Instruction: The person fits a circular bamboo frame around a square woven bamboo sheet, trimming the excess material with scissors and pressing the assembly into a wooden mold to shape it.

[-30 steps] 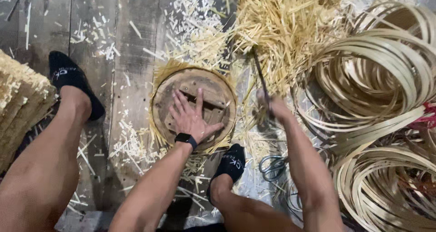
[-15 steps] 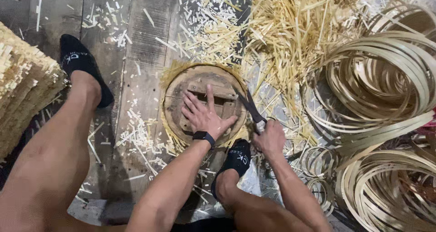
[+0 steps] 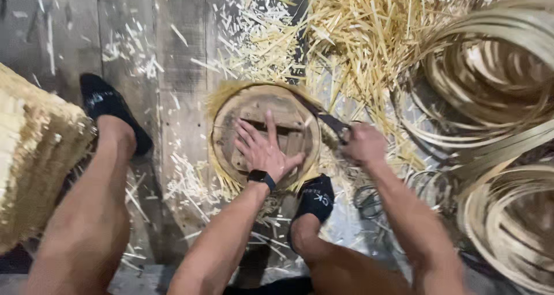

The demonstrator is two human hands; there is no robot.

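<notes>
On a worn plank floor (image 3: 75,47) strewn with pale shavings (image 3: 358,35), we sit with coils of split strips (image 3: 496,81) at our right and a stacked bundle (image 3: 29,156) at our left. The round wooden form (image 3: 254,107), fringed with woven straw ends, lies flat between our feet. Our left hand (image 3: 262,150) presses on it with fingers spread, its grip released and the palm bearing down. Our right hand (image 3: 363,144) has its grip clenched on the handle of a dark blade (image 3: 326,120), whose edge meets the form's right rim. To trim well here, we judge, the palm should pin the form so it cannot turn, fingers well apart from the rim, while the blade runs along the edge and away from the black shoe (image 3: 314,198) just below it.
</notes>
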